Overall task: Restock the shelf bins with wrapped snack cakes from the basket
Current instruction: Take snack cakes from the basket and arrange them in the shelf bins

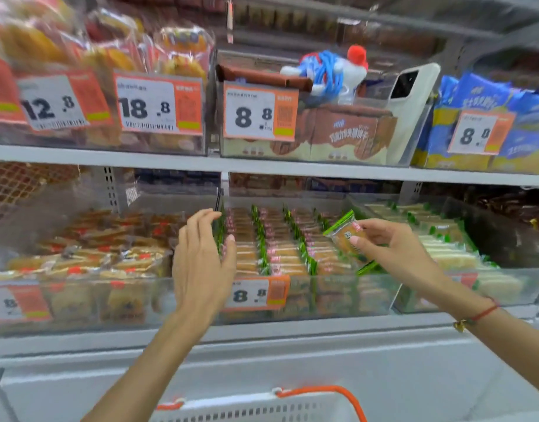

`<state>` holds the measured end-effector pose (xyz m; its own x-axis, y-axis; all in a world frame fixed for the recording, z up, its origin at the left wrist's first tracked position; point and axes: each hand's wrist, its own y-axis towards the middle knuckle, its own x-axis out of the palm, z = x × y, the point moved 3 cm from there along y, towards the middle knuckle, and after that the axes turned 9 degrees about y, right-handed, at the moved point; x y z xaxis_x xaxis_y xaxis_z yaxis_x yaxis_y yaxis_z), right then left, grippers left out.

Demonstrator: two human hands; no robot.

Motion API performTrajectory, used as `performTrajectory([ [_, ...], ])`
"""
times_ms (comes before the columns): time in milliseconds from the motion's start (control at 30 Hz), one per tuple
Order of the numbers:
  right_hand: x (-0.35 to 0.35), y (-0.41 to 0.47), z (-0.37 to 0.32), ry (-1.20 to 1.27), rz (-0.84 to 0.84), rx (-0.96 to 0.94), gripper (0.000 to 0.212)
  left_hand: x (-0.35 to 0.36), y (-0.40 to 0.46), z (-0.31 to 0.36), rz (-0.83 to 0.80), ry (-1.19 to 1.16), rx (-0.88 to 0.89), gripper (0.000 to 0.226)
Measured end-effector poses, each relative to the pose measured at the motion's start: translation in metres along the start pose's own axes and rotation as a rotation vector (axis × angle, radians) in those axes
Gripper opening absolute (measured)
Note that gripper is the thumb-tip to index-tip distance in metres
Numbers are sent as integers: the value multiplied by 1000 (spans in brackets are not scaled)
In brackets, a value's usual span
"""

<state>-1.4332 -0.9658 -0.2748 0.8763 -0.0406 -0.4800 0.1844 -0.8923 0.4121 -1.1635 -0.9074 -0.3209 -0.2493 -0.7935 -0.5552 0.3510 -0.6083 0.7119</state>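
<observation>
Shelf bin (pixel 338 287) tagged "8.8"; right hand (pixel 393 248) pinches snack cake (pixel 346 236), left hand (pixel 201 257) open.

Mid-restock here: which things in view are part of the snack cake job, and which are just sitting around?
Job:
- wrapped snack cake, pinched in right hand
- left hand, open at the middle bin
- basket

Lying about:
- phone
- blue-and-red toy
- brown biscuit box

the white plastic basket with orange handle (pixel 262 409) is cut off below; left orange price tags (pixel 53 102) are blurred.
</observation>
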Motion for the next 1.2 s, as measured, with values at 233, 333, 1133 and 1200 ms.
performTrajectory([
  [233, -12, 70, 15, -641, -72, -10, 35, 21, 19, -13, -134, 39, -150, 42],
  [333, -7, 89, 26, -790, -99, 2, 30, 24, 18, -14, -112, 42, -170, 39],
  [1133, 33, 130, 86, -872, -228, -43, 21, 30, 16, -16, -95, 66, -178, 43],
  [1200, 35, 128, 90, -897, -233, -45, 29, 29, 16, -16, -94, 63, -175, 43],
])
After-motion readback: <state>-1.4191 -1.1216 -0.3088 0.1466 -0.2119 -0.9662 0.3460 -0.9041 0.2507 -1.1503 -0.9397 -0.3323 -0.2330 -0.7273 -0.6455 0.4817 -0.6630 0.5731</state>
